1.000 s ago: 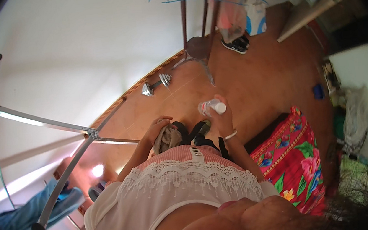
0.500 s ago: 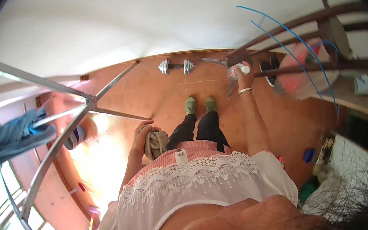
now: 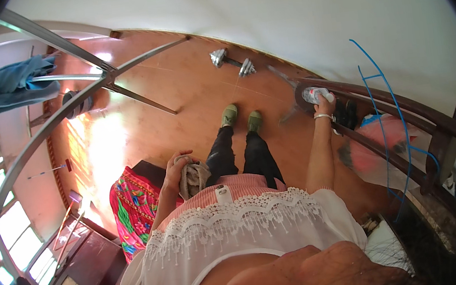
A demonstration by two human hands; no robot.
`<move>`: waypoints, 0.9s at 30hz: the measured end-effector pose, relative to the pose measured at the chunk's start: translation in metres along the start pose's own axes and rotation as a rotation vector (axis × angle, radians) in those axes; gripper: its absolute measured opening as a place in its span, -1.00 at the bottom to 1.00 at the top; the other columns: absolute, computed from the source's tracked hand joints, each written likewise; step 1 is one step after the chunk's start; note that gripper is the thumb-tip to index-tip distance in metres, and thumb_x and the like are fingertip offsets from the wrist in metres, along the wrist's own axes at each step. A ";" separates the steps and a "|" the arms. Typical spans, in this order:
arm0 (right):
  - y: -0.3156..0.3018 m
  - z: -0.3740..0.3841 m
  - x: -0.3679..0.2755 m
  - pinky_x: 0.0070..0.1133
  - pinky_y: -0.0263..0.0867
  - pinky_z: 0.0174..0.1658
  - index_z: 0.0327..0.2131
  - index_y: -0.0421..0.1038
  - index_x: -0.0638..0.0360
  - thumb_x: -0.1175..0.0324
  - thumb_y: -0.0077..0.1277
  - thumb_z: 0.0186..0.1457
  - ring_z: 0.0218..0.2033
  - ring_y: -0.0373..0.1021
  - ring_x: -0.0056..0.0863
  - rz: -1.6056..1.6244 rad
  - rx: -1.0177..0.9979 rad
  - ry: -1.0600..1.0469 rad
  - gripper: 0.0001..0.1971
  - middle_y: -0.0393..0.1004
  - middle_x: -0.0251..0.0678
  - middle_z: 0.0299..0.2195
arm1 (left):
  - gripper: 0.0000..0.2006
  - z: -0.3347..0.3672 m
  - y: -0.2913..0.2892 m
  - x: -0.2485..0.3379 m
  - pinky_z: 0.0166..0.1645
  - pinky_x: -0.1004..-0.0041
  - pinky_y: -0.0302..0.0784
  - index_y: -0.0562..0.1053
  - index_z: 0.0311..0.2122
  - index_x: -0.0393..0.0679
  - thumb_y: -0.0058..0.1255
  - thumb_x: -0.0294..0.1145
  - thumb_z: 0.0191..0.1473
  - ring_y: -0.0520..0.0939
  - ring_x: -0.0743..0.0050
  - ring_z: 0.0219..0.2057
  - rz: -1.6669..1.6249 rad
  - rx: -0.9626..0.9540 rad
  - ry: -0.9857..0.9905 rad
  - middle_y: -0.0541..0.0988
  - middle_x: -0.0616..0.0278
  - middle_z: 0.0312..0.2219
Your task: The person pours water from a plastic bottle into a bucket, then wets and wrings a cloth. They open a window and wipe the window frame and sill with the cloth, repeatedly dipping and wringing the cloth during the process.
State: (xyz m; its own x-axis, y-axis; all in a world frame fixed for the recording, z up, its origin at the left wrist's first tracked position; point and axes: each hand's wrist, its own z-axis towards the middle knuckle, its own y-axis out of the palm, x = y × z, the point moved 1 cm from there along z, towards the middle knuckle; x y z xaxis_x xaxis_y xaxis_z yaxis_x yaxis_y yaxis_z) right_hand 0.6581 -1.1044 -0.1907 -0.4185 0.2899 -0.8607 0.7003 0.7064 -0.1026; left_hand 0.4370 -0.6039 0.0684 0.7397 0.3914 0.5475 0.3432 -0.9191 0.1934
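Note:
My left hand (image 3: 172, 173) is closed on a crumpled grey-brown cloth (image 3: 195, 179), held by my hip at the left. Stretched out ahead and to the right, my right hand (image 3: 324, 104) grips a clear plastic bottle (image 3: 312, 95) with a pale label. The bottle lies tilted in front of the near end of a dark wooden rack (image 3: 380, 149); whether it touches the wood I cannot tell. A pale bracelet circles my right wrist.
A metal frame (image 3: 77, 96) with blue jeans (image 3: 10, 84) stands left. A dumbbell (image 3: 233, 62) lies by the wall. Blue hangers (image 3: 401, 112) and pink-and-clear plastic bags (image 3: 378, 138) are at the rack. Bright patterned fabric (image 3: 133, 208) and a brown cabinet (image 3: 87, 273) sit behind left.
My view has turned to the right, so the rack appears more slanted and the patterned fabric and cabinet show at left. The bottle's angle in my right hand has changed. Both hands keep their hold.

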 end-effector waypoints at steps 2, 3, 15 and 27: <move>0.008 -0.013 -0.012 -0.05 0.29 -0.13 0.18 0.11 -0.04 0.52 0.18 -0.09 0.04 0.30 -0.17 -0.038 -0.011 0.066 -0.27 0.28 -0.24 0.09 | -0.61 0.001 0.008 -0.005 -0.11 0.38 0.56 0.33 0.07 -0.27 -0.15 -0.37 0.14 0.62 0.31 -0.27 -0.002 0.005 -0.009 0.59 0.02 -0.28; 0.010 -0.017 -0.018 -0.02 0.28 -0.12 0.21 0.05 -0.04 0.52 0.18 -0.09 0.07 0.27 -0.13 -0.021 0.015 0.098 -0.22 0.23 -0.21 0.14 | -0.61 0.001 0.012 -0.005 -0.12 0.38 0.56 0.32 0.06 -0.28 -0.14 -0.38 0.14 0.62 0.30 -0.28 -0.012 -0.007 -0.004 0.60 0.02 -0.29; 0.023 -0.117 -0.106 -0.10 0.00 0.21 0.19 0.01 0.33 0.39 0.21 -0.13 0.18 0.06 0.17 -1.122 0.004 -0.705 -0.18 0.07 0.22 0.17 | -0.65 0.009 0.048 -0.006 -0.13 0.40 0.56 0.33 0.01 -0.29 -0.11 -0.42 0.10 0.62 0.31 -0.28 -0.087 -0.037 0.053 0.59 0.06 -0.33; 0.069 -0.261 -0.036 -0.28 0.22 0.12 0.16 0.14 0.14 0.37 0.02 0.09 -0.01 0.36 -0.19 -0.599 -1.346 0.388 -0.46 0.42 -0.08 -0.06 | -0.71 0.003 0.094 0.031 0.02 0.41 0.47 0.42 -0.09 -0.29 -0.07 -0.51 0.03 0.58 0.37 -0.15 -0.249 -0.206 0.485 0.58 0.11 -0.23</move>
State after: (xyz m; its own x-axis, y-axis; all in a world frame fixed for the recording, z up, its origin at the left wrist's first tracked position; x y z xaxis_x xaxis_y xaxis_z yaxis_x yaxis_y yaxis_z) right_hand 0.5703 -0.8971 -0.0369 -0.7122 -0.2489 -0.6564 -0.5637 0.7601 0.3233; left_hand 0.4945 -0.6782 0.1011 0.2852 0.5761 0.7660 0.3168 -0.8110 0.4919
